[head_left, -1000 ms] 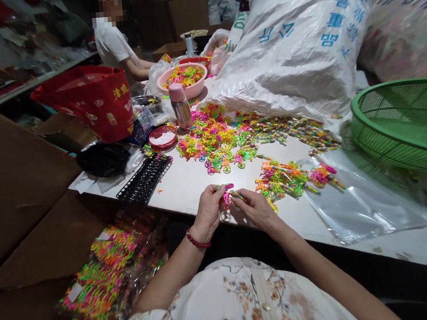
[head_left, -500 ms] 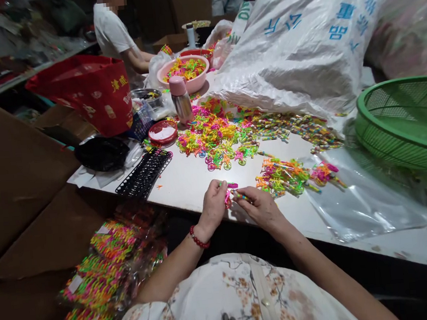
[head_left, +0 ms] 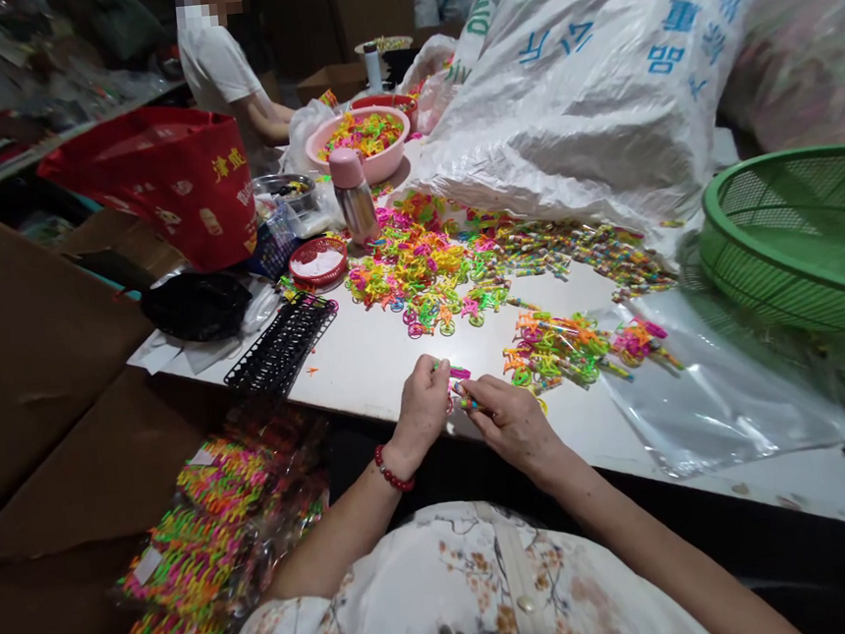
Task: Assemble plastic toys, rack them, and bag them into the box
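Observation:
At the table's near edge my left hand, with a red bead bracelet at the wrist, is closed on a small pink and green plastic toy bicycle. My right hand pinches a short, patterned multicoloured stick against the toy's near side. Whether the two pieces are joined is hidden by my fingers. Beyond my hands lies a heap of loose toy bicycles, with a pile of similar patterned sticks to its right. Nearer, a smaller group of bicycles with sticks lies beside my right hand.
A clear plastic bag and green basket are at right; a large white sack stands behind. Black plastic strips, a flask and pink basin are leftward. Bagged toys sit below. A person works across.
My right hand has shifted slightly left, bringing the stick closer to the toy bicycle in my left hand. The whole view has drifted slightly; the piles look the same.

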`<state>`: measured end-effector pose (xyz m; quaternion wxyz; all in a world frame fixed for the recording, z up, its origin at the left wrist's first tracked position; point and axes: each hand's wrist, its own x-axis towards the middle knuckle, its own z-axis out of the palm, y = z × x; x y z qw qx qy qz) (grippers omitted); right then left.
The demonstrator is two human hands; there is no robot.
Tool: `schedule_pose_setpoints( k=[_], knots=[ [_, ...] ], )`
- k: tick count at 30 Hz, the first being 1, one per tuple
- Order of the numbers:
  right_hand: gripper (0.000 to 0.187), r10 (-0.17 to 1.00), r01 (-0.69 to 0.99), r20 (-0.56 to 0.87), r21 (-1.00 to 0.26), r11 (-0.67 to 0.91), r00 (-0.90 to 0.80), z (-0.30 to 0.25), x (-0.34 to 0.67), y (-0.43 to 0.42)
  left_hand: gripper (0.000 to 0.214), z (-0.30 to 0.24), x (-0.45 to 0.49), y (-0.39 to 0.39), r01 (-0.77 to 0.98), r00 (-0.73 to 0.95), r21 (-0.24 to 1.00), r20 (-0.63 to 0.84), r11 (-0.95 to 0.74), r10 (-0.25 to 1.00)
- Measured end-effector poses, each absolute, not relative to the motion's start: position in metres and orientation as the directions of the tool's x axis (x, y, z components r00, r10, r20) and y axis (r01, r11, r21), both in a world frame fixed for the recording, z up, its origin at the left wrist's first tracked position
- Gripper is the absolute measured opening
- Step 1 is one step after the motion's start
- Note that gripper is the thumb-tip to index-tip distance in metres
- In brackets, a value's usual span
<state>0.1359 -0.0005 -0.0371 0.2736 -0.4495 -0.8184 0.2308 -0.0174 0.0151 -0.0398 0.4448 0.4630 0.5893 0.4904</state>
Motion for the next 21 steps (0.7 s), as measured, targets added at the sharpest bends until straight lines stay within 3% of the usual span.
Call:
schedule_pose_setpoints(
  k=[5,9,12,15,18,21],
  knots=[
    [0.024,0.849,0.678,0.261,-0.515,0.525,-0.459,-0.037,0.132,-0.006,0.039,-0.05,-0.01,0.016,-0.034,-0.052,0.976,-0.217,0.215,0.975],
    [0.025,0.85,0.641,0.267,-0.565,0.519,-0.453,-0.036,0.148,-0.004,0.039,-0.052,-0.006,0.023,-0.004,-0.03,0.99,-0.144,0.144,0.989],
    [0.028,0.882,0.673,0.354,-0.572,0.468,-0.311,-0.03,0.183,0.008,0.028,-0.051,-0.014,0.04,0.177,-0.133,0.983,-0.027,0.051,0.991],
    [0.039,0.901,0.857,0.42,-0.42,0.299,-0.108,-0.023,0.225,0.025,0.008,-0.051,-0.03,0.064,0.441,-0.227,0.897,0.156,-0.041,0.961],
    [0.055,0.876,0.948,0.481,-0.285,0.143,0.013,-0.02,0.247,0.036,0.023,-0.054,-0.04,0.087,0.6,-0.215,0.791,0.301,-0.118,0.929],
    [0.063,0.881,0.899,0.472,-0.391,0.196,0.013,-0.022,0.235,0.034,0.04,-0.061,-0.037,0.105,0.675,-0.22,0.735,0.286,-0.067,0.933]
  ],
)
